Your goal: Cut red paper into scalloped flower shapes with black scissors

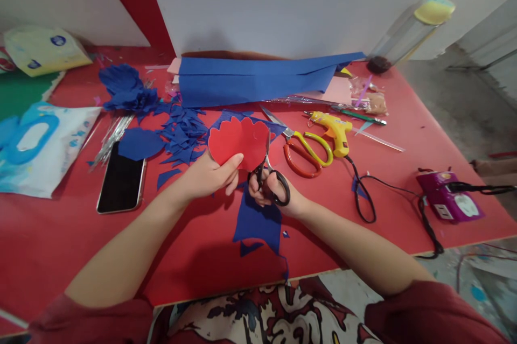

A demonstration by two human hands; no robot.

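Note:
My left hand (214, 176) pinches the lower edge of a red paper shape (238, 142) with scalloped edges, holding it up over the red table (60, 247). My right hand (270, 189) has its fingers through the black handles of a small pair of scissors (270, 174), whose blades run up into the right side of the red paper. Under both hands lies a blue paper offcut (258, 223).
A phone (121, 178) lies to the left beside blue paper scraps (181, 134). Folded blue sheets (254, 79) lie at the back. Orange-yellow scissors (305, 147), a yellow glue gun (335, 130) with its cable, and a purple socket box (450, 203) are on the right. Wet-wipe packs (36, 145) sit far left.

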